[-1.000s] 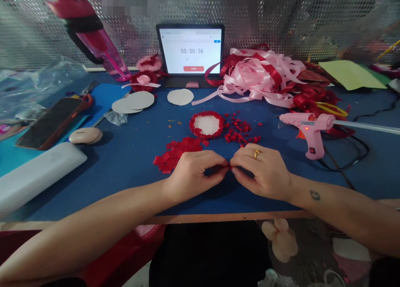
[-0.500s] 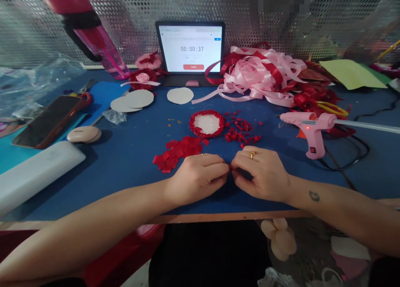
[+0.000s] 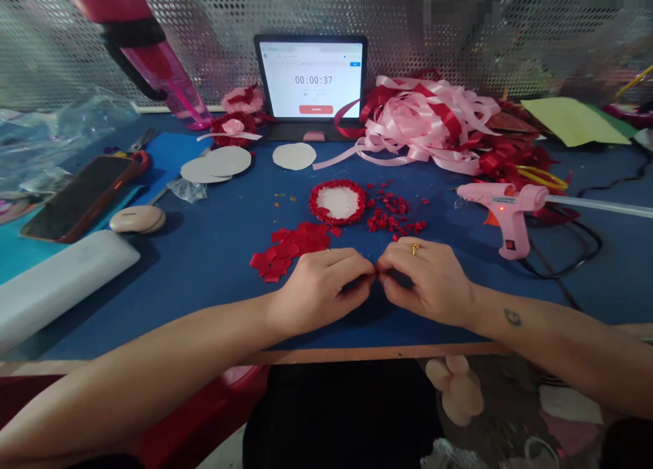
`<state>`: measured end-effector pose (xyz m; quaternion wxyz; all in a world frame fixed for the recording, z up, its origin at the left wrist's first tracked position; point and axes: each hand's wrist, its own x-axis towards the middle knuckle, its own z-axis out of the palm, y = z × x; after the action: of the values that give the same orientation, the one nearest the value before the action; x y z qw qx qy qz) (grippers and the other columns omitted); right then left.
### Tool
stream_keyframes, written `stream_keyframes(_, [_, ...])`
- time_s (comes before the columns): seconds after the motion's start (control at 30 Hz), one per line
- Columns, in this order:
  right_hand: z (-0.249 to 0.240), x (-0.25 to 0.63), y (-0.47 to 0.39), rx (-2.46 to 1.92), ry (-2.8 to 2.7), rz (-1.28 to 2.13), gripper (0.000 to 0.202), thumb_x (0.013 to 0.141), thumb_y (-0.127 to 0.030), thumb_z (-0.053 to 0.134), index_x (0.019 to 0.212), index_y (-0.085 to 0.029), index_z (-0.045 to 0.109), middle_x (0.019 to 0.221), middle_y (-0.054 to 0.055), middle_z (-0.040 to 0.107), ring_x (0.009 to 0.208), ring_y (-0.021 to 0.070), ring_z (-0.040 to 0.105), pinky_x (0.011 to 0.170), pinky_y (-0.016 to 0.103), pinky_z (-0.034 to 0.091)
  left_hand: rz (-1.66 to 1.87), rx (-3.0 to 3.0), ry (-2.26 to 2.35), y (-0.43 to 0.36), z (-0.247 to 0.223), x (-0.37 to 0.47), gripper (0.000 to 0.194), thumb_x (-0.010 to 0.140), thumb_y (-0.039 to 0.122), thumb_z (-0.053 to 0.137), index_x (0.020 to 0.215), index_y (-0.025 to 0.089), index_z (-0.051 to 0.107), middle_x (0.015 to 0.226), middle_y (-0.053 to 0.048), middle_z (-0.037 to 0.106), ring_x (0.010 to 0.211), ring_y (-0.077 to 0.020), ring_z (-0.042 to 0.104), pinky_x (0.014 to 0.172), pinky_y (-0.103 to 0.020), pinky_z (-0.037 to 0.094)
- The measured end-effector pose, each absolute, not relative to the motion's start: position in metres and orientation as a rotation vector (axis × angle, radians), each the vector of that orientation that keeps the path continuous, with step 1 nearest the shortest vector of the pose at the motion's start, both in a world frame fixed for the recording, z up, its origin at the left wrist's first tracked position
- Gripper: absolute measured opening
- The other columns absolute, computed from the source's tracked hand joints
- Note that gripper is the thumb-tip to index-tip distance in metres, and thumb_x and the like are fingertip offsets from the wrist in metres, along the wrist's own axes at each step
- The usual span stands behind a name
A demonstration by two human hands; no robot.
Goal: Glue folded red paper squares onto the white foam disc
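Observation:
My left hand point(image 3: 326, 288) and my right hand point(image 3: 426, 278) meet fingertip to fingertip just above the table's near part. Both are closed in a pinch, and what lies between the fingers is too small and hidden to make out. Left of them is a heap of flat red ribbon squares point(image 3: 290, 249), partly behind my left hand. Beyond the hands sits a white disc point(image 3: 337, 202) rimmed with folded red pieces point(image 3: 315, 191). Small folded red bits point(image 3: 390, 214) are scattered to its right, close to my right fingers.
A pink glue gun point(image 3: 513, 214) with its light on lies at the right, its cord behind. At the back stand a tablet point(image 3: 313, 81) showing a timer and tangled ribbons point(image 3: 418, 122). White discs point(image 3: 227, 161), a phone point(image 3: 84, 197), a bottle point(image 3: 158, 60) and a long white case point(image 3: 66, 285) lie left.
My two hands stay pinched together, with only a slight shift of the fingers and the right wrist. Everything on the table lies as before.

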<state>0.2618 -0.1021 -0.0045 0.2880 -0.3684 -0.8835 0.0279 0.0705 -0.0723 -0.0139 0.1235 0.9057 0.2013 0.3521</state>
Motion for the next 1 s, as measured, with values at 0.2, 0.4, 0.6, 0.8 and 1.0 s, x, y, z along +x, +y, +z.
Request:
stream_keyframes(0.2, [-0.0052, 0.2638, -0.1008, -0.955, -2.383, 0.063, 0.012, 0.087, -0.021, 0.043, 0.080, -0.017, 0.053, 0.071, 0.001, 0.059, 0.064, 0.0123, 0.051, 0.062, 0.024, 0.040, 1.016, 2.584, 0.599, -0.0715, -0.0124, 0.0702, 0.008, 0.081, 0.011, 0.051, 0.080, 0.013, 0.058, 0.070, 0.000, 0.060, 0.061, -0.0063, 0.055, 0.057, -0.015, 0.044])
stream_keyframes(0.4, [-0.0051, 0.2621, -0.1027, -0.982, -2.421, 0.075, 0.013, 0.085, -0.018, 0.041, 0.078, -0.018, 0.052, 0.068, 0.001, 0.057, 0.062, 0.0128, 0.049, 0.059, 0.024, 0.039, 1.010, 2.594, 0.555, -0.0712, -0.0138, 0.0703, 0.012, 0.080, 0.009, 0.050, 0.075, 0.013, 0.059, 0.068, 0.000, 0.060, 0.060, -0.0069, 0.056, 0.055, -0.016, 0.045])
stream_keyframes(0.6, [-0.0080, 0.2596, -0.1054, -0.950, -2.424, 0.092, 0.012, 0.082, -0.015, 0.041, 0.074, -0.018, 0.049, 0.065, 0.000, 0.052, 0.061, 0.0130, 0.046, 0.058, 0.025, 0.038, 1.073, 2.707, 0.510, -0.0743, -0.0168, 0.0709, 0.015, 0.079, 0.008, 0.049, 0.068, 0.014, 0.057, 0.066, 0.000, 0.060, 0.058, -0.0067, 0.055, 0.053, -0.016, 0.044])
stream_keyframes(0.8, [-0.0086, 0.2585, -0.1054, -0.963, -2.423, 0.056, 0.014, 0.082, -0.016, 0.040, 0.072, -0.018, 0.049, 0.063, 0.000, 0.050, 0.060, 0.0129, 0.044, 0.055, 0.025, 0.035, 1.106, 2.899, 0.544, -0.0744, -0.0193, 0.0698, 0.014, 0.082, 0.013, 0.050, 0.070, 0.015, 0.055, 0.069, 0.000, 0.059, 0.060, -0.0082, 0.055, 0.054, -0.018, 0.044])
stream_keyframes(1.0, [-0.0052, 0.2607, -0.1047, -0.967, -2.408, 0.083, 0.010, 0.081, -0.016, 0.042, 0.072, -0.018, 0.048, 0.063, -0.001, 0.052, 0.059, 0.0119, 0.046, 0.056, 0.024, 0.035, 1.046, 2.861, 0.504, -0.0737, -0.0161, 0.0679, 0.012, 0.083, 0.011, 0.047, 0.079, 0.014, 0.057, 0.076, -0.003, 0.061, 0.069, -0.0104, 0.059, 0.061, -0.020, 0.050])
